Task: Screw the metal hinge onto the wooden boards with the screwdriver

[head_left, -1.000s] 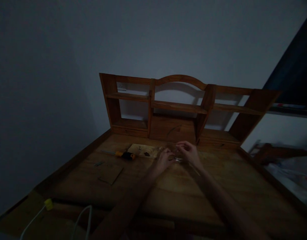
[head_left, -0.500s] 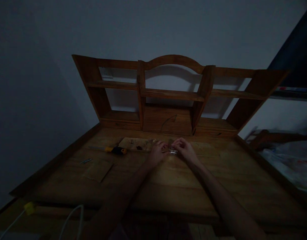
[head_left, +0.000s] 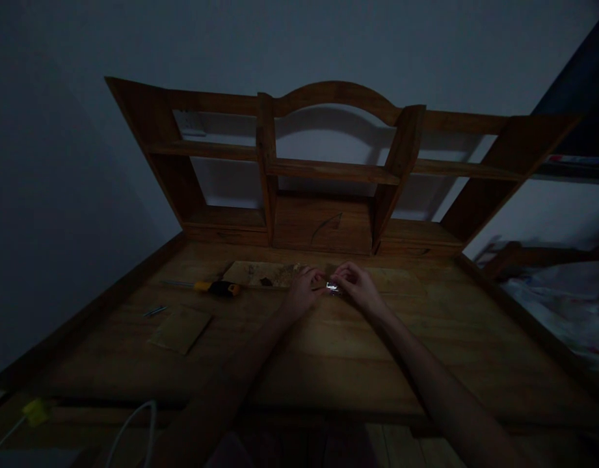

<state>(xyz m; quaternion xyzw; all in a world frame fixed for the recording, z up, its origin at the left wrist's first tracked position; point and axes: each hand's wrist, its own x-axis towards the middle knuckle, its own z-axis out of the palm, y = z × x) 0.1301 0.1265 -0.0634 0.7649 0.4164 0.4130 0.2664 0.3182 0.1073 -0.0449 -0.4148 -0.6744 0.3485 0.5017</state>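
In the middle of the desk, a small shiny metal piece (head_left: pixel 333 287) shows between my two hands; dim light hides its exact kind. My left hand (head_left: pixel 305 289) has its fingers curled, with the fingertips at the piece's left edge. The thumb and fingers of my right hand (head_left: pixel 355 284) pinch it from the right. Beneath and behind the hands lies a long thin wooden board (head_left: pixel 245 274), its left part stained and flaking. A screwdriver (head_left: pixel 216 287) with a yellow and black handle rests to the left, its shaft pointing left.
Left of my arms lie a few thin metal pins or screws (head_left: pixel 155 311) and a flat square wooden piece (head_left: pixel 181 329). A wooden shelf unit (head_left: pixel 333 170) rises along the desk's back. A white cable (head_left: pixel 151 429) and a yellow object (head_left: pixel 36 411) are at the front left.
The view has shifted slightly, with the shelf appearing higher and larger. The metal piece now looks tilted, catching more light. Both hands stay around it.
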